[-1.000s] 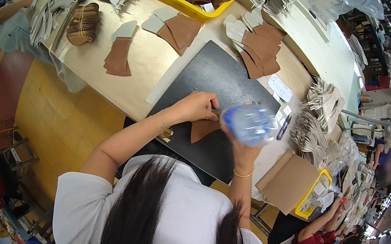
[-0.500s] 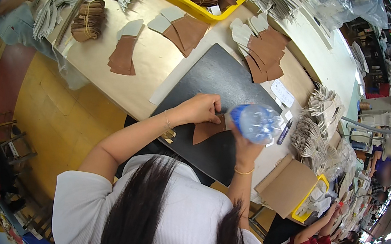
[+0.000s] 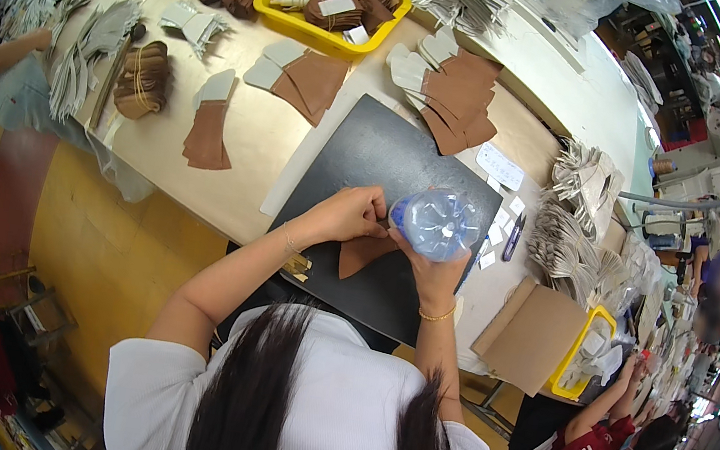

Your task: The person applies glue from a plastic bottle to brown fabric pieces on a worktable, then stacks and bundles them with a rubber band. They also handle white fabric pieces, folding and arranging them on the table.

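- Bottle [image 3: 436, 224] held tight in right hand [image 3: 433, 268], just over brown piece [image 3: 363, 251] on black mat [image 3: 383, 193]
- Left hand [image 3: 350, 214] pressed on piece, fingers curled
- Could drip and spot piece if tipped
- Might slide if let go

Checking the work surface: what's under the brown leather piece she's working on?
The brown leather piece lies on a black mat. Her left hand and the plastic bottle cover its upper edge.

The clear plastic bottle [image 3: 437, 223] in the right hand [image 3: 428, 267] sits a little lower and closer to the left hand [image 3: 351, 213] than before; the brown leather piece [image 3: 362, 253] now shows more beneath the two hands; the view has tilted slightly.
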`<action>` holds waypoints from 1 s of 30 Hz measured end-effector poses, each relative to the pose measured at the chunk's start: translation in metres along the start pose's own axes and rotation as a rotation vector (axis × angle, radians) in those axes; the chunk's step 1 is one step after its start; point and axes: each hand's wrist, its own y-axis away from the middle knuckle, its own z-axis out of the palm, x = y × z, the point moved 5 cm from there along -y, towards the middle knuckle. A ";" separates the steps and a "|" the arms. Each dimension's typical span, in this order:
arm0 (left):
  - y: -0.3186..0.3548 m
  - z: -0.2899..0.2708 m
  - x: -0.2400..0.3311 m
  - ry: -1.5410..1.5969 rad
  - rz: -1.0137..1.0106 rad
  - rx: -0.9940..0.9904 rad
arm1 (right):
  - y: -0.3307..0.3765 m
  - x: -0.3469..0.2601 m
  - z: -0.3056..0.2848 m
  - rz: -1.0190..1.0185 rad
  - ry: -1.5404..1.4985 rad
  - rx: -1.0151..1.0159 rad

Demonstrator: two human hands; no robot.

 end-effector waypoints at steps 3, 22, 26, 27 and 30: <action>0.002 0.001 0.006 0.084 -0.005 -0.067 | -0.010 0.022 -0.021 0.133 0.119 0.090; -0.138 -0.025 0.090 0.881 -0.109 0.114 | 0.027 0.044 -0.099 0.297 0.000 0.414; -0.091 -0.024 0.061 0.474 -0.055 -0.178 | 0.027 0.054 -0.099 0.298 0.044 0.417; -0.073 -0.032 0.050 0.398 -0.032 -0.175 | 0.029 0.057 -0.100 0.310 0.066 0.418; -0.029 -0.086 -0.002 0.289 0.000 0.205 | 0.031 0.065 -0.100 0.305 0.048 0.441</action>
